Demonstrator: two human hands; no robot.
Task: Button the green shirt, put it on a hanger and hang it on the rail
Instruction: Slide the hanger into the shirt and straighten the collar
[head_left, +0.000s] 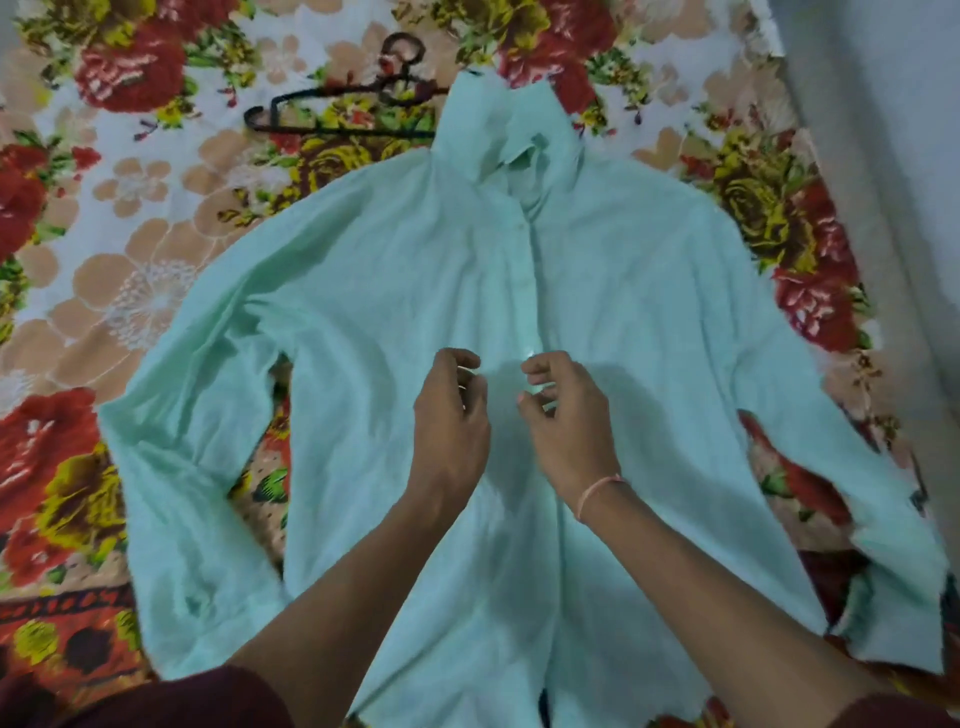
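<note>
Working over a pale mint-green long-sleeved cloth shirt (649, 322), which lay front-up with its sleeves spread on a bedsheet printed with red, yellow and peach flowers (130, 260). The left hand (452, 415) and right hand (566, 415) were close together but not touching, directly above the shirt's middle. The button placket (529, 280) ran away from the gap between them toward the collar (511, 130). Fingers of both hands were curled inward, the thumbs near the forefingers. Motion blur was heavy here, so I could not tell whether either hand pinched cloth or held nothing. A small pale button (531, 354) sat just beyond the right forefinger. A thin pink thread band (597, 491) circled the right wrist. Far beyond the left hand, past the shirt's shoulder, lay a black slim hanger (332, 111) flat on the sheet, its near end touching or tucked under the collar. The shirt's hem reached back under both forearms. A dark maroon sleeve (182, 696) showed behind the left forearm.
</note>
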